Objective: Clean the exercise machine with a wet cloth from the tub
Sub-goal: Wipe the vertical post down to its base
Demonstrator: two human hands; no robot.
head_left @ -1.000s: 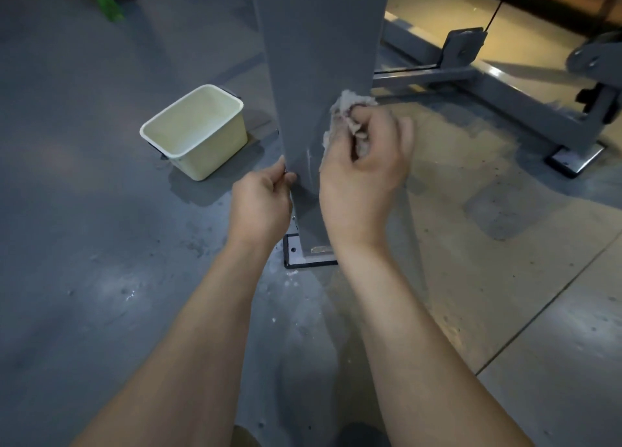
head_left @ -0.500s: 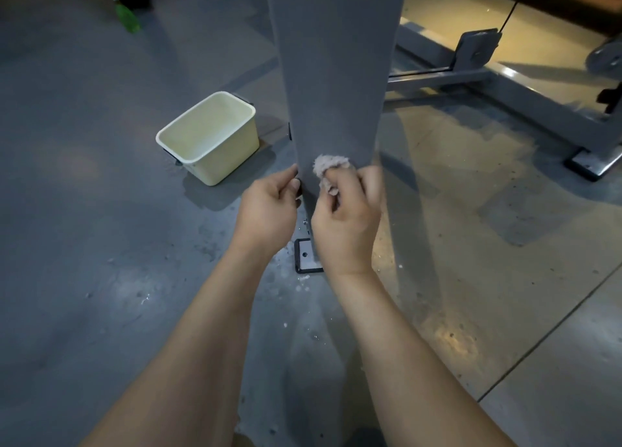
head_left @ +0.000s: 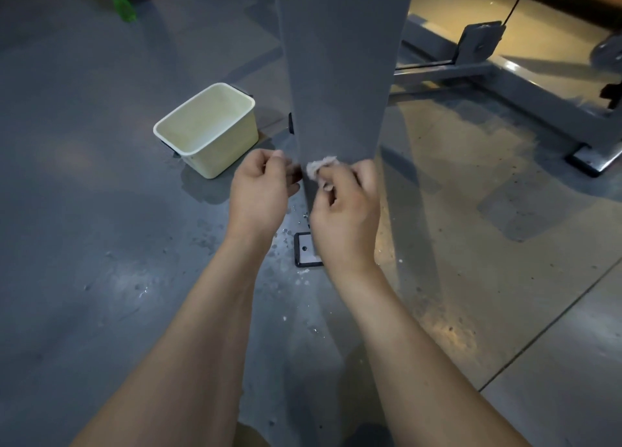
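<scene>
My right grip [head_left: 343, 207] is closed round the cloth [head_left: 319, 168] and presses it on the lower front of the grey post [head_left: 336, 76], above the base plate [head_left: 306, 249]. My left grip [head_left: 262, 190] is curled at the post's left edge; I cannot tell whether it holds it. The tub [head_left: 205, 130] stands on the floor [head_left: 101, 244] just left of the post. The cloth looks light, soft and wet, so it may slip or drip. I judge it best held wadded, fingers well wrapped, with a flat face to the stiff, smooth metal.
</scene>
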